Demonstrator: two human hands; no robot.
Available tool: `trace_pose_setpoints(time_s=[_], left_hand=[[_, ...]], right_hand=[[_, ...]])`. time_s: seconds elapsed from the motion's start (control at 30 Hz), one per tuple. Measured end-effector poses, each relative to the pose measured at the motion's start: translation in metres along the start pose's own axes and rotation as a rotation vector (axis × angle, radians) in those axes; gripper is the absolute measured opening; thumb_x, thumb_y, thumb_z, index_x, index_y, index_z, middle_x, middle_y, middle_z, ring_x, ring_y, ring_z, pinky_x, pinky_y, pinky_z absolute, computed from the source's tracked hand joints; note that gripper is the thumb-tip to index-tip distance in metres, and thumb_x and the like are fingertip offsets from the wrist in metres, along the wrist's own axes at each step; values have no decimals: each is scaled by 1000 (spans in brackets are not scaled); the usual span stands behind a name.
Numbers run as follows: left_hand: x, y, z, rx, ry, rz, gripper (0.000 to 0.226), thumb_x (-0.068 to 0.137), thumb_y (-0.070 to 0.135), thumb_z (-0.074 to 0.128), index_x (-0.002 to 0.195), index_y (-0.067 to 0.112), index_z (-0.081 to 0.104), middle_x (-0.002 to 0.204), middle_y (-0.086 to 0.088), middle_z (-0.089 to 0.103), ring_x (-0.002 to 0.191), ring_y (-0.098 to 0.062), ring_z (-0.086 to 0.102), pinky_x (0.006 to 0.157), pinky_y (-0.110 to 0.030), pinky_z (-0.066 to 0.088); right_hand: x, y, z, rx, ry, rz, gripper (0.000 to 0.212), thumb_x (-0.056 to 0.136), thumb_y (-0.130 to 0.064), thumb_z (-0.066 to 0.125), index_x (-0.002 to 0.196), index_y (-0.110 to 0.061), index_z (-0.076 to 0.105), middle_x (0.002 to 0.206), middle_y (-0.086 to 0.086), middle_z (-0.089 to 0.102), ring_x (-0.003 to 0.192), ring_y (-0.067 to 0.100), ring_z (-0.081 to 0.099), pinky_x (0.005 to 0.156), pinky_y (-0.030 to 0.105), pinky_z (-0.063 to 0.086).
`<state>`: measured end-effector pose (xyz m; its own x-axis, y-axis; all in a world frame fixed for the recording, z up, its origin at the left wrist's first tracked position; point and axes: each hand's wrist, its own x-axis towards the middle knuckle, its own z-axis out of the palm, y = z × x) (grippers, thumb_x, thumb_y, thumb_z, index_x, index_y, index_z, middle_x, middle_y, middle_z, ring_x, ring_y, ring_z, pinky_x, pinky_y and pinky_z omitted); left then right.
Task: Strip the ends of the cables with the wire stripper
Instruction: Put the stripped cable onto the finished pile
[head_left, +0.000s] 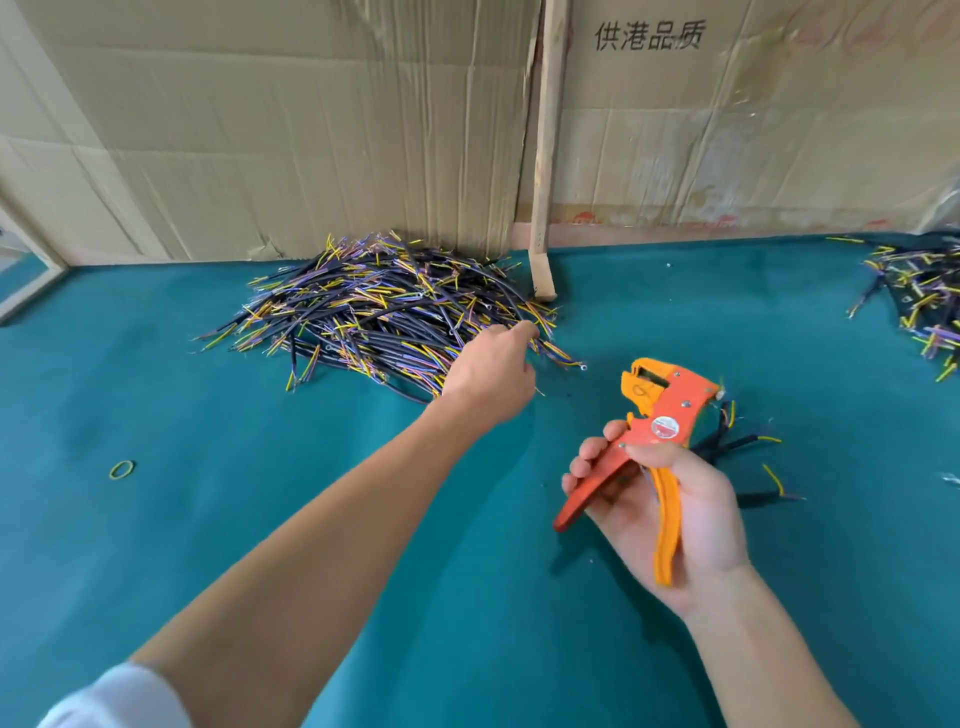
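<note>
At the left of the frame a small yellow-green rubber band (121, 469) lies alone on the teal table cover (156, 519). A white sleeve (119, 696) shows in the lower left corner, and from it the left arm goes up toward the centre. In the upper middle a big pile of cables (374, 306) (black jackets, with yellow and purple inner wires at the ends) lies against the cardboard wall (260, 130). The left hand (491, 366) reaches to the right edge of this pile, and its fingertips touch the cables there; the fingers look drawn together, but I cannot tell if they already pinch a cable, because the hand is seen from the back. A wooden strip (545, 156) leans on the cardboard just right of the pile. In the lower right the right hand (670, 512) holds the orange wire stripper (657, 421) by its handles, fingers curled around them, head pointing up. A few loose cables (732, 444) lie just behind it. At the far right edge there is a second pile (919, 296).
</note>
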<state>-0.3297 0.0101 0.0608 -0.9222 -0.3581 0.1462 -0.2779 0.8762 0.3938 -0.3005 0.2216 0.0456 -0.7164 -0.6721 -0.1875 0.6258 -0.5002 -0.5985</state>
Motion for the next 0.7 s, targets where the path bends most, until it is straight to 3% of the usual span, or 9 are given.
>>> trace_pose_setpoints(time_s=[0.13,0.23,0.37,0.47,0.53,0.7], left_hand=[[23,11,7,-33,5,-93,37,98,31,51,134,22,57,120,-19,57,114,-42,57,93,-45,49],[29,12,6,-35,-43,-82,28,99,27,52,116,15,70,120,-17,63,112,-38,59,91,-41,51],[24,7,-6,-220,51,-120,23,93,10,54,91,2,75,87,-18,74,84,-33,63,79,-34,53],[-3,11,-23,-506,44,-109,19,93,1,56,94,3,75,76,-9,73,70,-19,74,55,-20,49],[-37,15,-29,-673,42,-46,17,93,-1,59,98,8,72,73,-9,71,59,-9,70,47,-20,45],[-134,13,-18,-715,57,27,35,88,3,68,103,29,50,71,-3,69,61,-10,70,54,-13,44]], right_hand=[[0,0,2,-18,73,-3,21,73,-11,63,94,-5,64,84,20,66,72,32,67,73,44,62],[-1,-2,3,-9,103,9,23,73,-10,61,96,-5,62,83,20,66,71,32,67,72,44,61],[1,0,1,-4,112,13,22,73,-11,61,95,-5,62,84,20,66,71,32,67,71,43,62],[2,1,1,0,118,14,24,72,-11,62,96,-6,61,83,20,67,71,32,68,71,43,62],[3,2,1,-19,124,12,28,70,-11,63,97,-6,60,86,21,68,70,31,68,70,42,62],[1,2,2,-127,72,19,43,61,-10,72,102,-7,60,121,23,72,71,28,67,72,39,61]])
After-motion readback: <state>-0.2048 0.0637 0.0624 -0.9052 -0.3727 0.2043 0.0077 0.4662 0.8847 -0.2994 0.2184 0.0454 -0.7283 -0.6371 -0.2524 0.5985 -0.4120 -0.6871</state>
